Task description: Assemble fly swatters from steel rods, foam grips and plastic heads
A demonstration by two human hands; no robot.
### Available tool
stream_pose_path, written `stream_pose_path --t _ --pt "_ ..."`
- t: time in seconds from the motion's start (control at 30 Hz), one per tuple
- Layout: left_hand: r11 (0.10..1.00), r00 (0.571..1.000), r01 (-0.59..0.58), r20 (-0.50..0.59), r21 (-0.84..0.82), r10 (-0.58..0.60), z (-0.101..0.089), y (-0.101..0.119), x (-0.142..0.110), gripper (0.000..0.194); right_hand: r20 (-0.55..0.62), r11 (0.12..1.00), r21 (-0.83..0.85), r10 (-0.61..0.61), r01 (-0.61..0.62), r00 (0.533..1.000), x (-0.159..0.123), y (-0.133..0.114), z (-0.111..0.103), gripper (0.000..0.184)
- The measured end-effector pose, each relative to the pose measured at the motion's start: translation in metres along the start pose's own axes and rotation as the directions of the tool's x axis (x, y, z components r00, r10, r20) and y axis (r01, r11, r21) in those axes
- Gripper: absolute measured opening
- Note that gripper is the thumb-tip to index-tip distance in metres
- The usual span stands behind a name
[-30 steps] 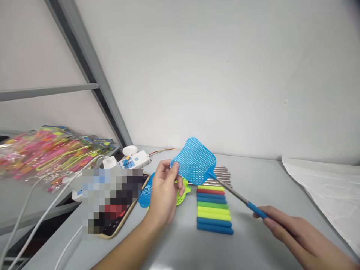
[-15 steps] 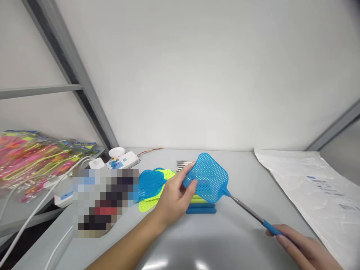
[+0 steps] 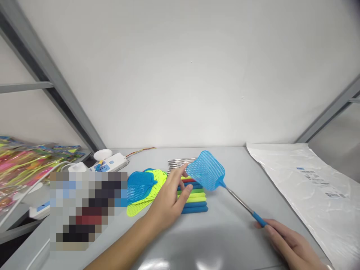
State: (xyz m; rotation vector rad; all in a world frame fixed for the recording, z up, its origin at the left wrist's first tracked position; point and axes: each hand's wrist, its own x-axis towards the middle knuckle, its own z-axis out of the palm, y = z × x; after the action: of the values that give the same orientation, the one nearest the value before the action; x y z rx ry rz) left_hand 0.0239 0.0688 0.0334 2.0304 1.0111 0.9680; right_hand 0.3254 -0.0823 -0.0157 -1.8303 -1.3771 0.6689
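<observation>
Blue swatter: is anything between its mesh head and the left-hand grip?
Nothing visible: the left-hand grip is close beside the mesh head, though contact is unclear. Coloured tubes lie on the table, not between.

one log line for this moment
right hand: holds swatter | left hand: open, at swatter's edge, contact unclear | tubes: on table

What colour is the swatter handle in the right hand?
The swatter handle is blue, seen best in the head view.
</observation>
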Motion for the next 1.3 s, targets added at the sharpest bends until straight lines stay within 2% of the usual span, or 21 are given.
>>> stream_pose_path --t 0.17,0.27,0.43,0.67,0.73,0.83,1.0,1.3 --pt "1.0 0.998 -0.018 -0.061 0.016 0.019 0.001 -0.005 0.002 0.042 -0.054 0.972 -0.231 0.035 -0.046 0.998 0.024 0.0 0.001 0.045" --pt "1.0 0.999 -0.023 -0.04 0.018 0.023 0.0 -0.005 0.004 0.035 -0.06 0.936 -0.335 0.091 -0.106 0.994 0.035 0.0 0.004 0.047" --pt "0.995 0.997 -0.072 0.023 0.063 0.071 -0.001 -0.002 0.002 0.027 -0.106 0.878 -0.443 0.151 -0.183 0.983 0.052 -0.015 0.009 0.047" --pt "0.985 0.989 -0.127 0.088 0.118 0.117 -0.001 -0.005 0.001 0.027 -0.106 0.782 -0.585 0.191 -0.217 0.976 0.066 -0.026 0.015 0.045" --pt "0.982 0.986 -0.143 0.107 0.126 0.13 -0.001 -0.007 0.001 0.024 -0.132 0.771 -0.603 0.157 -0.205 0.979 0.065 -0.025 0.018 0.042" --pt "0.978 0.981 -0.162 0.131 0.132 0.145 -0.002 -0.008 0.001 0.02 -0.169 0.762 -0.632 0.044 -0.142 0.985 0.062 -0.021 0.022 0.041" --pt "0.975 0.974 -0.175 0.171 0.133 0.151 -0.002 -0.009 0.0 0.017 -0.156 0.73 -0.679 -0.037 -0.08 0.987 0.062 -0.015 0.025 0.04" --pt "0.958 0.954 -0.219 0.245 0.186 0.171 -0.001 -0.011 0.002 0.016 -0.172 0.76 -0.644 -0.037 -0.083 0.984 0.063 -0.011 0.026 0.041"
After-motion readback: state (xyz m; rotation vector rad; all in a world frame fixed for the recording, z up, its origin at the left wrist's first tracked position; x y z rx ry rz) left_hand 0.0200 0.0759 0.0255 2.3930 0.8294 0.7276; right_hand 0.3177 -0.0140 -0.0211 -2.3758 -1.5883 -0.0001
